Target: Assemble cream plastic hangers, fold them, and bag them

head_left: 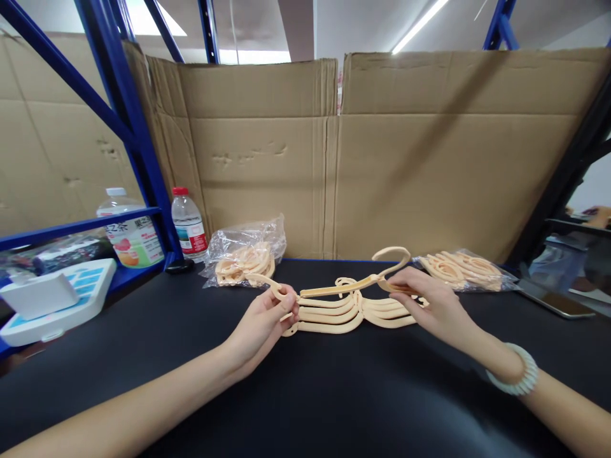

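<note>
A cream plastic clothes hanger [338,290] is held up between my hands, its hook [405,256] rising near the right one. My left hand [265,324] pinches it at the left end, fingers closed. Closed around the part beside the hook is my right hand [432,299], partly covering it. Below and just behind lie several like hangers [329,328], side by side on the black tabletop [315,394]. My left fingertips are close to their left ends; whether they touch is hidden.
Clear bags of cream hangers lie at back left [245,257] and back right [461,268]. A red-capped bottle [188,222] stands by the blue frame [143,152]. A phone [556,299] lies at right, a white device [90,283] at left. Cardboard [267,159] walls the back.
</note>
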Demonstrator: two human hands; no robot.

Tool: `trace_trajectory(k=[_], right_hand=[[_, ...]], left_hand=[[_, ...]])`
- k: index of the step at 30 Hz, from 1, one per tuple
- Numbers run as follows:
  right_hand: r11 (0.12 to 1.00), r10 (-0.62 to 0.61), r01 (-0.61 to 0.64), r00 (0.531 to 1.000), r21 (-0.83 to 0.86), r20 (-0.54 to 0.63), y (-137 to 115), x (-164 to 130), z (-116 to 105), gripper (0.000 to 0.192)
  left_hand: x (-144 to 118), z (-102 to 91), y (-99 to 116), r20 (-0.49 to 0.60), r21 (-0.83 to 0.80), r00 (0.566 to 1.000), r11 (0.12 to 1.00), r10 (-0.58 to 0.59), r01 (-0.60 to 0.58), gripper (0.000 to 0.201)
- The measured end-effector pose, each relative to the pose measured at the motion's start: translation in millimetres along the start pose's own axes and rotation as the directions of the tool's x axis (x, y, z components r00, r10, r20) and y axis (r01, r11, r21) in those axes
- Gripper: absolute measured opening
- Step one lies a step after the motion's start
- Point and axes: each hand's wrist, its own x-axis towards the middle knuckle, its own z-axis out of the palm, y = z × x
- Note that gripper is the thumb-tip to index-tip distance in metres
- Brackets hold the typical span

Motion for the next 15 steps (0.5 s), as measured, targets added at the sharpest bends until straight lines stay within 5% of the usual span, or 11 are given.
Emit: trace_trajectory(k=[15], right_hand=[[0.995, -0.097, 0.095, 0.994, -0.030, -0.048, -4.3, -3.9, -6.7, 0.015]], left_hand=[[-4.4, 10.1, 6.9, 0.074, -0.078, 0.987, 0.986, -0.140, 0.146, 0.022]])
